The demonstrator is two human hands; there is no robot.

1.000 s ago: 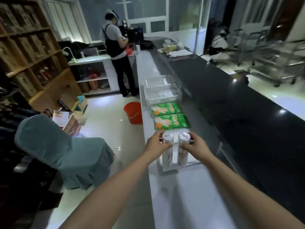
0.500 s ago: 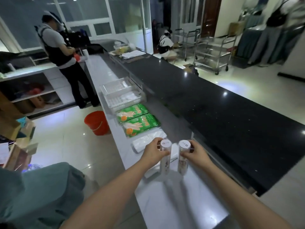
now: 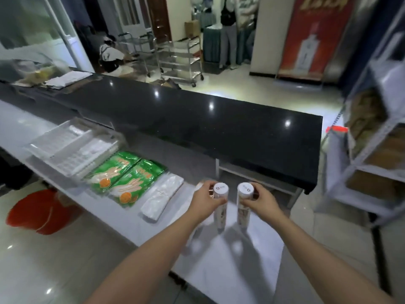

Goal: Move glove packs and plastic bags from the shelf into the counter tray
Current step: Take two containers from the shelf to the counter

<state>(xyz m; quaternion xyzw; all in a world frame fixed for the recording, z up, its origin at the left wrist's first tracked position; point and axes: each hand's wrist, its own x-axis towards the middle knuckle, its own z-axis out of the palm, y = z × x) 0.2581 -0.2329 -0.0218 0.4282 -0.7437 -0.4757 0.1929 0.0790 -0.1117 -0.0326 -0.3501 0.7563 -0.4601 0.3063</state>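
- The left hand (image 3: 207, 201) is closed around the top of a tall white tube (image 3: 220, 207).
- The right hand (image 3: 262, 201) is closed around a second tube (image 3: 244, 206) just like it.
- Both tubes stand straight up, side by side, close together but not touching. They seem to sit on the white counter (image 3: 230, 260), though the picture is a bit blurry at their bottoms, so I cannot be sure.
- The two green glove packs (image 3: 127, 177) lie flat on the counter, off to the left of the hands and a little farther away.
- A clear stack of plastic bags (image 3: 163, 197) lies flat just beside the green packs, between them and the left hand.
- The white tray (image 3: 65, 148) is farther left again, just past the green packs. It already has some white things in it.
- So everything lies in one row along the counter: tray, green packs, bags, then the hands.
- The long side of the bags and of the packs points up and to the right, across the counter.
- The left hand is the nearer one to the bags and packs. The right hand would have to cross over the left one.
- I think both hands must let go of the tubes first, because they are full now.
- Then the left hand could reach sideways to the left for the bags, the closest thing.
- A grey metal shelf (image 3: 372, 172) stands on the far right, well apart from the tray.
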